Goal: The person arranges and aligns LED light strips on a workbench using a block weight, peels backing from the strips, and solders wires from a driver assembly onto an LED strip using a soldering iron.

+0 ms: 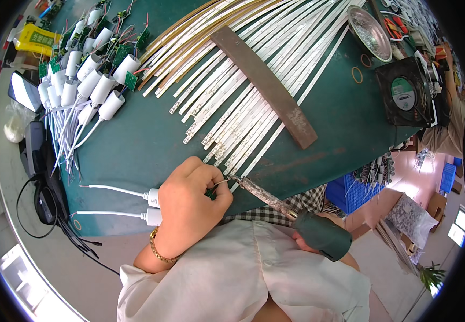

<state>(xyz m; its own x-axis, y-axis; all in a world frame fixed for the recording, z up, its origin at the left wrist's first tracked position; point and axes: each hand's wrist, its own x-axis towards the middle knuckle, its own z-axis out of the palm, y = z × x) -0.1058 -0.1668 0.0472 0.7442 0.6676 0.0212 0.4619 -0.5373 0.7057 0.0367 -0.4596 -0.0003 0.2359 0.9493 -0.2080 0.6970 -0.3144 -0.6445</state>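
Note:
My left hand (188,201), with a gold bracelet at the wrist, is closed in a pinch on a small green circuit board (211,192), most of it hidden by the fingers. A thin wire sticks out from the fingertips toward the iron's tip. My right hand (303,242) grips a soldering iron (322,235) by its dark green handle and is largely covered by it. The iron's tip meets the ends of white LED strips (243,140) just beside my left fingertips. Two white cylindrical caps with cables (151,217) lie by my left hand.
A brown bar (264,86) lies across the strips. Capped cables with circuit boards (90,80) are heaped at the far left, near a yellow packet (35,39). A metal bowl (370,33) and a black fan (406,92) stand at right. Below is a blue crate (353,194).

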